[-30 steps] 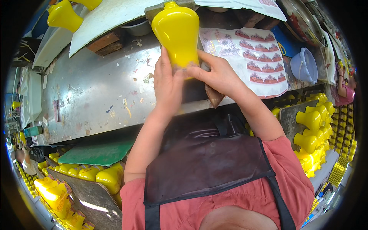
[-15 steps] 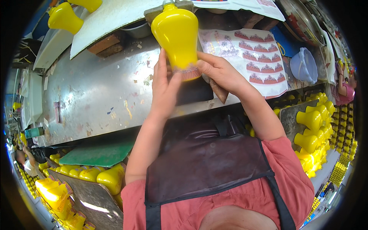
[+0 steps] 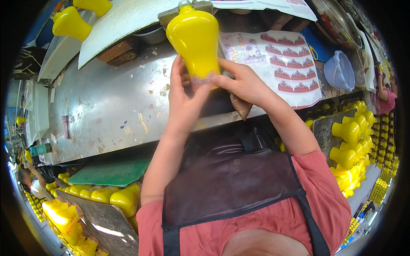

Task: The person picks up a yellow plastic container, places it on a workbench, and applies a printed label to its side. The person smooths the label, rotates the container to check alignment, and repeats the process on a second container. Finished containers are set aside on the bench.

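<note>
A glossy yellow vase (image 3: pixel 194 36) lies with its neck pointing away from me and its base toward me. Around its narrow lower end runs a patterned pink and red decal band (image 3: pixel 201 80). My left hand (image 3: pixel 184 91) grips the base from the left, fingers curled against its side and thumb near the band. From the right, my right hand (image 3: pixel 243 83) holds the base, its thumb pressed on the band. A brown pointed piece, perhaps a scraper (image 3: pixel 240 106), shows below my right palm; whether it is held I cannot tell.
A decal sheet (image 3: pixel 294 64) with rows of red strips lies right of the vase, near a pale blue bucket (image 3: pixel 338 71). The vase's neck rests at a grey block (image 3: pixel 168 16). More yellow vases (image 3: pixel 349 132) stand at both sides. The metal table (image 3: pixel 98 106) carries paper scraps.
My right thumb has moved left across the decal band. My left fingers have curled in more at the vase's side. The vase has shifted slightly left in view.
</note>
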A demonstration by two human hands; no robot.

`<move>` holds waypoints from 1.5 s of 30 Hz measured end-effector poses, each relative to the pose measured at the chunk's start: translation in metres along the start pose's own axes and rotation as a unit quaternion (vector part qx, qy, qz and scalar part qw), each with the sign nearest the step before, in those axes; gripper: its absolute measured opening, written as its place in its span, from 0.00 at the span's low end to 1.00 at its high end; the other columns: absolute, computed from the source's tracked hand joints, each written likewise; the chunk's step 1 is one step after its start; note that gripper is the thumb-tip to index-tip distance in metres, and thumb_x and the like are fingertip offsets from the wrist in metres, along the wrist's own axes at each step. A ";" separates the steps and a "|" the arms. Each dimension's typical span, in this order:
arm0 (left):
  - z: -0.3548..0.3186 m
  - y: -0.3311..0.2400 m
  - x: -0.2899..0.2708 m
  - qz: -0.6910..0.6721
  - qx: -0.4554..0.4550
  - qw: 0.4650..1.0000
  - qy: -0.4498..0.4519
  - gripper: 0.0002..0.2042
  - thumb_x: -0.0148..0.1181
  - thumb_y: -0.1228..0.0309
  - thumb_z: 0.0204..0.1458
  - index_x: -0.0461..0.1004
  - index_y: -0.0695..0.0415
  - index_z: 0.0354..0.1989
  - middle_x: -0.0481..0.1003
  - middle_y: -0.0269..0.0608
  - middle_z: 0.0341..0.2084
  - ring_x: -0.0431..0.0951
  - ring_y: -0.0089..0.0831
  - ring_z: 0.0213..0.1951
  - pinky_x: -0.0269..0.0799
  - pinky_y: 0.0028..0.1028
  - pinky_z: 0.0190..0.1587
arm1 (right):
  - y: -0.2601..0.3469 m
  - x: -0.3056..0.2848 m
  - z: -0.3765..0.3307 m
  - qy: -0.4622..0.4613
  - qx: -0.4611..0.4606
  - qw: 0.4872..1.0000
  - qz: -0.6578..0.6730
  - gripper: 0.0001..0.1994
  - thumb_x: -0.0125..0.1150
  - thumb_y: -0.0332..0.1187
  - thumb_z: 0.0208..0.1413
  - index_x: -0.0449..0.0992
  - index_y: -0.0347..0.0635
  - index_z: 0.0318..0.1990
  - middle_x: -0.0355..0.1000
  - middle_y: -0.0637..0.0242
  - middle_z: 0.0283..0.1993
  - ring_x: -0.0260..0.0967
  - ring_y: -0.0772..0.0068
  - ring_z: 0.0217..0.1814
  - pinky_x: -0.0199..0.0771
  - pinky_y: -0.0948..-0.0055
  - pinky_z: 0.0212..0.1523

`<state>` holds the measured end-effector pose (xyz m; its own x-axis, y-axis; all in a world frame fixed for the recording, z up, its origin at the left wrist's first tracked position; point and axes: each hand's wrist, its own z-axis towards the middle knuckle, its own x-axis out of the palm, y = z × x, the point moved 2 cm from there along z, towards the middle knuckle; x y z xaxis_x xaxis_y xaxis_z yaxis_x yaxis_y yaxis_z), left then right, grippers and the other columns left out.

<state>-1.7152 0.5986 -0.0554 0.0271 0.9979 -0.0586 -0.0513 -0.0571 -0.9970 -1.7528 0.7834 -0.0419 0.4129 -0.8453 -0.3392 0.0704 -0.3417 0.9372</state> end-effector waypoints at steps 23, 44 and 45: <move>0.001 0.012 -0.005 0.022 0.018 1.000 -0.009 0.46 0.74 0.71 0.47 0.51 0.64 0.73 0.68 0.48 0.62 0.72 0.33 0.54 0.69 0.33 0.59 | 0.095 0.003 0.014 -0.008 -0.388 0.798 -0.461 0.06 0.62 0.28 0.48 0.77 0.43 0.35 0.74 0.61 0.31 0.78 0.55 0.32 0.78 0.62 0.31; -0.001 0.000 0.001 -0.005 -0.014 1.000 -0.024 0.45 0.65 0.68 0.46 0.51 0.56 0.74 0.61 0.44 0.64 0.65 0.30 0.54 0.60 0.33 0.63 | 0.047 -0.013 -0.023 -0.157 -0.191 0.923 -0.295 0.14 0.68 0.31 0.55 0.75 0.44 0.48 0.80 0.60 0.33 0.81 0.59 0.32 0.79 0.67 0.31; -0.001 0.001 0.002 -0.002 -0.018 0.999 -0.027 0.45 0.65 0.68 0.45 0.50 0.55 0.74 0.61 0.44 0.64 0.65 0.30 0.54 0.61 0.33 0.62 | 0.043 -0.014 -0.023 -0.180 -0.163 0.922 -0.301 0.14 0.68 0.31 0.56 0.75 0.44 0.48 0.80 0.60 0.32 0.81 0.58 0.31 0.79 0.67 0.31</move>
<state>-1.7145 0.6002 -0.0563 -0.0258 0.9983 -0.0527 -0.0155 -0.0531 -0.9985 -1.7344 0.7898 0.0055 -0.1139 -0.6450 -0.7556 0.4812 -0.7012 0.5260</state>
